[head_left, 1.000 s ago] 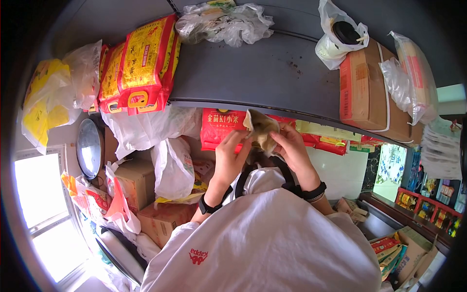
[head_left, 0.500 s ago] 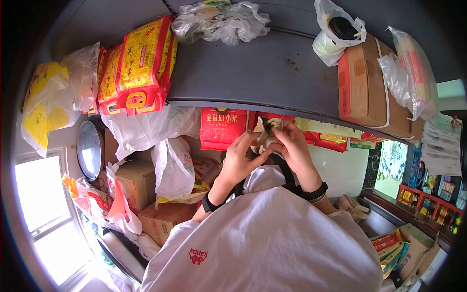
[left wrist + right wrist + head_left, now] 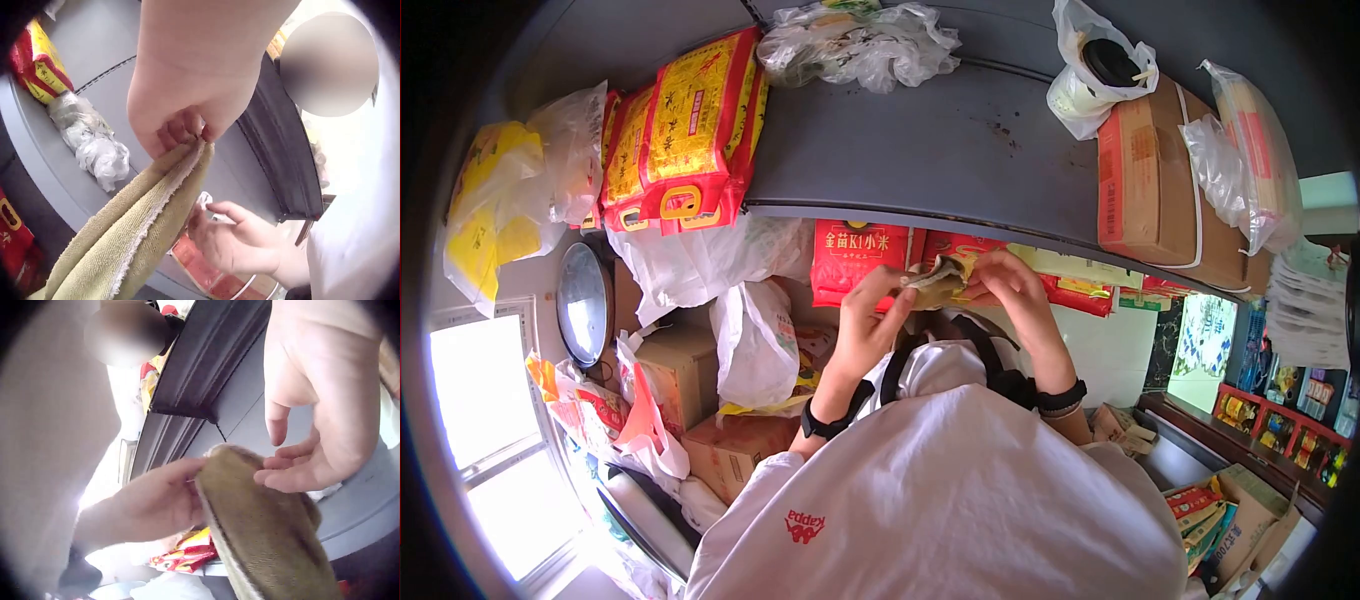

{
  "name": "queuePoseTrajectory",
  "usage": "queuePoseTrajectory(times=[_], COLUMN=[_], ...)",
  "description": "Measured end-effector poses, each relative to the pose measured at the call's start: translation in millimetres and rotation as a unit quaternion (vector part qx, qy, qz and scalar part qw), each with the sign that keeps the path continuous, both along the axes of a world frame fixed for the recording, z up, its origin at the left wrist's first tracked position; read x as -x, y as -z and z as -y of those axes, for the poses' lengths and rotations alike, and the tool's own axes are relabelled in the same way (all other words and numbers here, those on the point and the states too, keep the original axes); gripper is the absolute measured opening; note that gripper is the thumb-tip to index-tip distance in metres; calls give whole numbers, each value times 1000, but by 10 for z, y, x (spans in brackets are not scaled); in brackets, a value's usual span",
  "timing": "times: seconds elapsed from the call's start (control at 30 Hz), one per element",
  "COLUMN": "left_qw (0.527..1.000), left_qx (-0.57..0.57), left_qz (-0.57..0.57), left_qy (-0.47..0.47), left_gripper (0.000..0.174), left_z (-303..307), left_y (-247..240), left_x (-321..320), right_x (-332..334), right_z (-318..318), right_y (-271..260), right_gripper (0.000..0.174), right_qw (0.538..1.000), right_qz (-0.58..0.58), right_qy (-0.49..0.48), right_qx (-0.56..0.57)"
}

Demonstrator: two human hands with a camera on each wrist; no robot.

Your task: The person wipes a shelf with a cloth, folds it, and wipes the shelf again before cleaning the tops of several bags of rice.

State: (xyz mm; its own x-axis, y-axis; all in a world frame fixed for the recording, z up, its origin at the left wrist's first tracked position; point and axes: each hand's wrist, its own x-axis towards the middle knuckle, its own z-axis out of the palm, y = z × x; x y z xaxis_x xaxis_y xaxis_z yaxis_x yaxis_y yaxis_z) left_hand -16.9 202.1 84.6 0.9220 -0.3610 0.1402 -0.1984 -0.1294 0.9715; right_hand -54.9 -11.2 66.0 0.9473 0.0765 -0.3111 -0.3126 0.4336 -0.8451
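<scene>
A yellowish-brown towel-like cloth, folded with a frayed pale edge, is up near the shelf's front edge in the head view. My left hand pinches one end; in the left wrist view that hand grips the gathered cloth, which hangs down from the fingers. My right hand is just right of the cloth. Seen from the right wrist, this hand has its thumb and bent fingers apart with nothing between them, close beside the cloth; whether a fingertip touches it I cannot tell.
A grey shelf spans the upper area, with red-yellow bags on its left, crumpled plastic at the back and a cardboard box on its right. A red packet sits below the shelf, behind my hands. Boxes stand lower left.
My right hand has let go of the cloth and shifted right, its fingers spreading. Half a second ago both hands held the cloth bunched between them; now it hangs from my left hand, its folds changed.
</scene>
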Motion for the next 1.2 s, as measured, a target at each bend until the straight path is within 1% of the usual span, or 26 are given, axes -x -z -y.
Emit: queuePoseTrajectory(times=[0.07, 0.1, 0.13, 0.2, 0.23, 0.33, 0.4, 0.47, 0.5, 0.53, 0.6, 0.63, 0.67, 0.7, 0.73, 0.8, 0.83, 0.87, 0.93, 0.97, 1.0, 1.07, 1.1, 1.13, 1.17, 1.2], left_qw=[999, 999, 999, 994, 990, 984, 984, 983, 986, 989, 989, 991, 994, 995, 995, 998, 998, 998, 998, 998, 998, 995, 997, 997, 998, 993], left_qx=[27, 35, 34, 87, 93, 115, 115, 119, 114, 109, 117, 110, 102, 86, 87, -8, -30, -29, 12, 24, 23, 70, 40, 40, -37, -115], left_qz=[-16, -21, -21, -12, -69, -50, -51, -48, -59, -70, -66, -54, -44, -44, -45, 55, 50, 50, 57, 54, 55, 16, -34, -34, -14, 7], left_qy=[23, 31, 30, 69, 86, 123, 127, 131, 104, 77, 68, 45, 21, 16, 15, 13, 2, 2, -15, 13, 13, 72, 60, 59, 45, 32], left_gripper=[11, 11, 11, 12, 13, 14, 15, 15, 16, 16, 17, 17, 17, 13, 13, 9, 7, 7, 9, 11, 11, 12, 12, 12, 12, 12], left_z=[-61, -83, -94, -108, -144, -156, -170, -169, -178, -196, -246, -261, -281, -314, -323, -331, -358, -362, -364, -405, -421, -426, -418, -410, -399, -386], left_y=[-159, -206, -259, -363, -407, -416, -382, -382, -408, -425, -403, -399, -392, -376, -361, -331, -304, -304, -343, -386, -395, -400, -343, -296, -261, -254], left_x=[-18, -15, -15, -13, 15, 30, 44, 50, 71, 90, 83, 80, 77, 61, 37, -29, -30, -33, -56, -75, -90, -136, -151, -176, -211, -240], right_x=[-3, -7, -3, 0, -14, -59, -80, -110, -104, -99, -98, -87, -71, -54, -36, -26, -10, 2, 18, 5, -2, -20, -46, -66, -80, -82], right_z=[39, 52, 40, -11, -43, -172, -210, -208, -218, -209, -173, -146, -112, -80, -51, -5, -12, 3, 61, 79, 96, 150, 189, 208, 188, 188], right_y=[28, 23, 11, -70, -104, -126, -167, -110, -138, -153, -178, -200, -232, -270, -315, -439, -515, -547, -593, -630, -667, -668, -638, -605, -574, -552], right_gripper=[22, 34, 34, 47, 57, 58, 57, 52, 44, 44, 34, 34, 30, 25, 25, 21, 22, 22, 27, 27, 30, 32, 33, 34, 24, 24], right_qw=[995, 992, 992, 968, 964, 956, 955, 958, 965, 965, 963, 963, 970, 976, 977, 963, 971, 970, 965, 964, 964, 963, 935, 899, 889, 889], right_qz=[59, 78, 78, 148, 159, 171, 166, 139, 129, 130, 136, 136, 134, 131, 129, 163, 153, 153, 175, 178, 181, 183, 201, 217, 208, 209], right_qy=[5, -16, -17, -102, -127, -150, -160, -226, -205, -205, -186, -186, -154, -123, -124, -106, -93, -94, -85, -85, -66, -48, -82, -117, -107, -108], right_qx=[81, 96, 95, 177, 173, 187, 188, 106, 96, 97, 137, 138, 129, 120, 120, 189, 161, 162, 177, 177, 185, 194, 279, 362, 394, 393])
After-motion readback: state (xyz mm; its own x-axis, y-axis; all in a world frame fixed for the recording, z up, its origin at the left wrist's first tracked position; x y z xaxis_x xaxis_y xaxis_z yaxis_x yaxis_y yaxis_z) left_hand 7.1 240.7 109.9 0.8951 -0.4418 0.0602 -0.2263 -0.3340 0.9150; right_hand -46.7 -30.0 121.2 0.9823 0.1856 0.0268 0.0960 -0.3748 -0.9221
